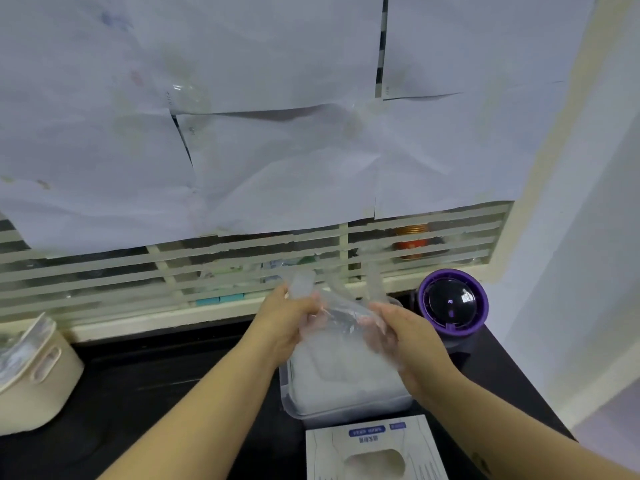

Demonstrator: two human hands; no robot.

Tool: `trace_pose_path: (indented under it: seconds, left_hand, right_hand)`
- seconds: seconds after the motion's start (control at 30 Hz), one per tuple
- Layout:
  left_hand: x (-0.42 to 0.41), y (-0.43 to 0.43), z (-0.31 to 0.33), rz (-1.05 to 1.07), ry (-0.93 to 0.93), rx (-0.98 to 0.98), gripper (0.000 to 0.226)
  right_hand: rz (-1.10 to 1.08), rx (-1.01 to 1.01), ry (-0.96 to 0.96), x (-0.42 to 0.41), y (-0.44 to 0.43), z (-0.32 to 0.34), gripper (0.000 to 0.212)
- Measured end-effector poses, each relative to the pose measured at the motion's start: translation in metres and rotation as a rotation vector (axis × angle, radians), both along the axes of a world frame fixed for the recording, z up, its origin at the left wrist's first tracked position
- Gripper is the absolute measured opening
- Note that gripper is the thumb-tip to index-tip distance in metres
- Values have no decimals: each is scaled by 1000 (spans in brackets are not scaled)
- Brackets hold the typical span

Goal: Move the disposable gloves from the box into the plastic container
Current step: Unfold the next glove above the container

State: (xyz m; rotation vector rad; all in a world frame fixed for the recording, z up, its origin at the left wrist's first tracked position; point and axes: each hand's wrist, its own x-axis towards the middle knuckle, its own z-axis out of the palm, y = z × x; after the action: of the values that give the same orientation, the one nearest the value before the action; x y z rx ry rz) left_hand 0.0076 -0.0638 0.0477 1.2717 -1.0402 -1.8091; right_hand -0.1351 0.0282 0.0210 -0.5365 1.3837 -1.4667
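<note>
We have a single view, worn on the head, facing forward and down over the dark counter (138, 393) toward its far edge and the papered window (242, 98). It sits close: left hand (280, 323) and right hand (405, 337) fill the middle, and the wide lens seemingly bends the margins.

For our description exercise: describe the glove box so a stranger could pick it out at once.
Start at the black counter. At its near edge, in front of the clear plastic container, sits the glove box. Only it is white card with blue labels and an oval opening.
</note>
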Motion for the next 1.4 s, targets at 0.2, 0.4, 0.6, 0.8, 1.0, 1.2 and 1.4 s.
trace_pose_path:
  seconds: [0.2,0.4,0.6,0.8,1.0,1.2,1.4]
  left_hand:
    - [8,3,-26,-143,-257,-183,79]
    - [13,6,-35,-249,-249,-244,76]
    - [10,20,-35,-186,-129,-7,39]
    - [-4,30,-32,-272,-59,-64,22]
    - [-3,15,-51,-20,66,139,23]
    - [9,1,-58,179,-45,83,26]
    - [-1,2,-12,-262,273,86,60]
  right_hand:
    - [192,198,-133,-2,11,-18,50]
    - [193,95,-366,2,-2,-15,5]
    - [212,-17,-247,0,-3,-9,4]
    - [229,-98,-234,-3,2,3,17]
    - [92,-8,-235,-23,-5,3,34]
    - [21,111,-29,-44,-23,12,28]
    - [322,-243,1143,-29,-43,53,8]
